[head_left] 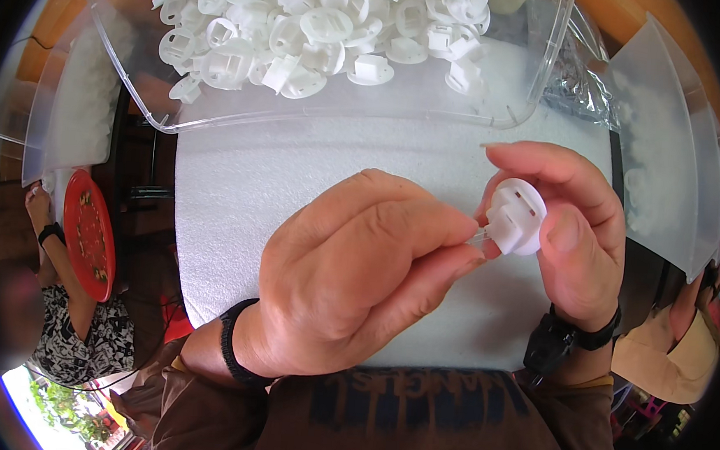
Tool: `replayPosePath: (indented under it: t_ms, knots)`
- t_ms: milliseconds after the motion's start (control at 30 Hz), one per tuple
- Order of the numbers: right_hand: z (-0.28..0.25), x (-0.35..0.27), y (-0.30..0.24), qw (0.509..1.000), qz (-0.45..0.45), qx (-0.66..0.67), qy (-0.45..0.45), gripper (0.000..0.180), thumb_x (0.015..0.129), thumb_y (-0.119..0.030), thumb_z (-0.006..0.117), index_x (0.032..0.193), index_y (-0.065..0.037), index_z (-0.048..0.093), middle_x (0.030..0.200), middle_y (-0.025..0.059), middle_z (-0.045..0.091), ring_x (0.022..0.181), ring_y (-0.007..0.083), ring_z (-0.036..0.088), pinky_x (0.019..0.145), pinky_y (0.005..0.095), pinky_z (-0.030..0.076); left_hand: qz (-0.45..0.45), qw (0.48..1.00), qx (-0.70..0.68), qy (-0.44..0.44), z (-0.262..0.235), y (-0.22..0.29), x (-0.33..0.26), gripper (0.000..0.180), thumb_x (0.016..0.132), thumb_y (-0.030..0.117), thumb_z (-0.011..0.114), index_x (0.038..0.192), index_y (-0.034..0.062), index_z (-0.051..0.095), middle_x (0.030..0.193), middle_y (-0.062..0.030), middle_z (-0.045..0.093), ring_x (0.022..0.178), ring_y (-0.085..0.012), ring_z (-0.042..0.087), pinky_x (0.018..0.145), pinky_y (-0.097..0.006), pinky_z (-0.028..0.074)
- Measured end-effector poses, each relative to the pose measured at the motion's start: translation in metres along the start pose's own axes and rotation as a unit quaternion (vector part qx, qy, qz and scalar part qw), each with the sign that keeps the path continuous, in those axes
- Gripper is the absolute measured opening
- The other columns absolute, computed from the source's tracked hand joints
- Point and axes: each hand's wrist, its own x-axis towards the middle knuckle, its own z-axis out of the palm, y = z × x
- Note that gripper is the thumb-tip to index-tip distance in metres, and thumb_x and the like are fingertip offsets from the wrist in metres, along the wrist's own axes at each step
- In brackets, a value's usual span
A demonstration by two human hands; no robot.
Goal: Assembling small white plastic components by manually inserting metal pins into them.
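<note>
In front of my chest, my right hand (570, 230) grips a small white round plastic part (515, 216) between thumb and fingers. The part has a raised boxy block on its face and two small slots near the top. From its left, my left hand (366, 267) pinches a small clear plastic piece (480, 236) with thumb and forefinger. That clear piece meets the side of the block; whether it sits inside is hidden by my fingertips. Both hands are above a white foam sheet (221, 208).
A clear plastic bin (300, 122) ahead holds a heap of similar white parts (327, 29). A clear plastic bag (583, 74) lies beside it at right. Translucent bins (670, 145) stand at both sides. At left, another person sits by a red oval tray (87, 237).
</note>
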Motion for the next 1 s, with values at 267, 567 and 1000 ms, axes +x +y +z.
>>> replayPosePath:
  t_ms: [267, 567, 1000]
  knots:
    - [-0.003, 0.001, 0.0, 0.995, 0.052, 0.067, -0.053, 0.063, 0.08, -0.043, 0.063, 0.115, 0.008, 0.051, 0.087, 0.0112, 0.06, 0.069, 0.0151, 0.058, 0.06, 0.024, 0.047, -0.017, 0.997, -0.069, -0.011, -0.001, -0.007, -0.002, 0.017, 0.082, 0.016, 0.065, 0.088, 0.0001, 0.062, 0.077, -0.0066, 0.058, 0.065, -0.0139, 0.052, 0.057, -0.026, 0.041]
    - [0.001, 0.001, -0.008, 0.986, 0.145, 0.074, -0.038, 0.069, 0.068, -0.035, 0.076, 0.116, 0.008, 0.051, 0.084, 0.0072, 0.061, 0.066, 0.0135, 0.058, 0.058, 0.0238, 0.048, -0.145, 0.969, -0.199, 0.0, -0.001, -0.001, -0.004, 0.023, 0.088, 0.022, 0.059, 0.086, -0.0012, 0.06, 0.078, -0.0053, 0.056, 0.061, -0.0079, 0.05, 0.056, -0.022, 0.04]
    - [0.002, -0.001, -0.005, 0.991, 0.122, 0.046, -0.029, 0.069, 0.07, -0.044, 0.073, 0.111, 0.009, 0.054, 0.085, 0.0101, 0.063, 0.069, 0.0155, 0.06, 0.058, 0.0247, 0.049, -0.027, 0.996, -0.083, -0.007, -0.004, -0.004, -0.001, 0.015, 0.081, 0.014, 0.065, 0.088, 0.0014, 0.062, 0.077, -0.0068, 0.058, 0.068, -0.0161, 0.053, 0.061, -0.028, 0.041]
